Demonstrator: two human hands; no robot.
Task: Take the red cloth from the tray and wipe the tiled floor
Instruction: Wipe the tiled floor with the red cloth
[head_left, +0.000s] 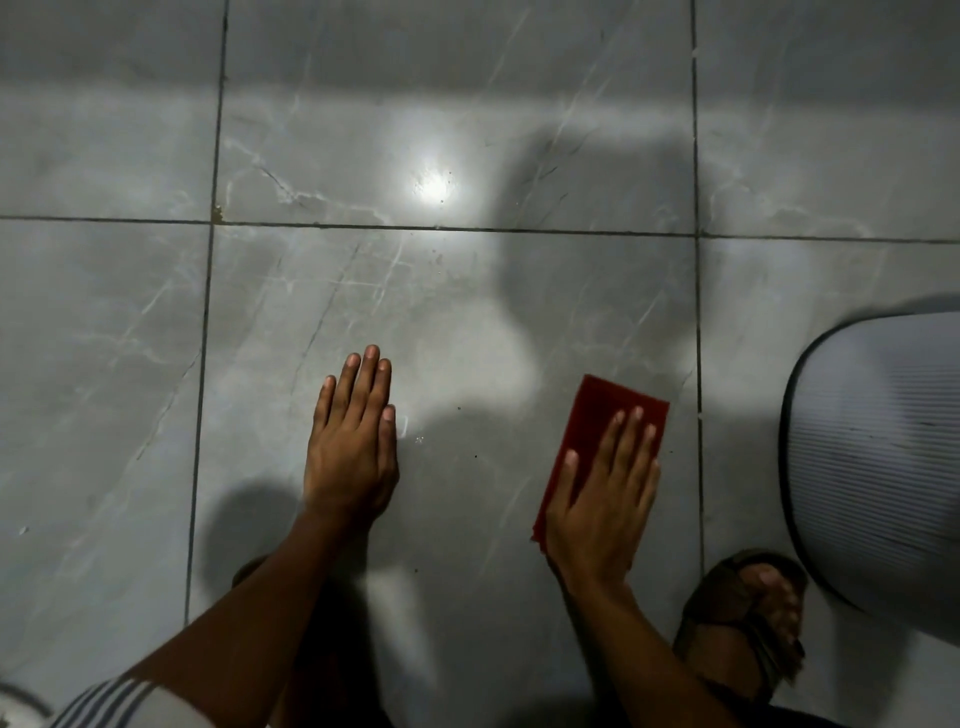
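Right hand (602, 499) lies flat, fingers spread, pressing the cloth (597, 421) onto the floor (467, 312). Left hand (353, 447) rests flat and empty on the same tile, well apart.

A brown sandal (740, 623) is worn on a foot at the near right, just beside a pale ribbed object with a dark rim (878, 462) at the right edge. A striped sleeve (124, 701) shows at the near left corner
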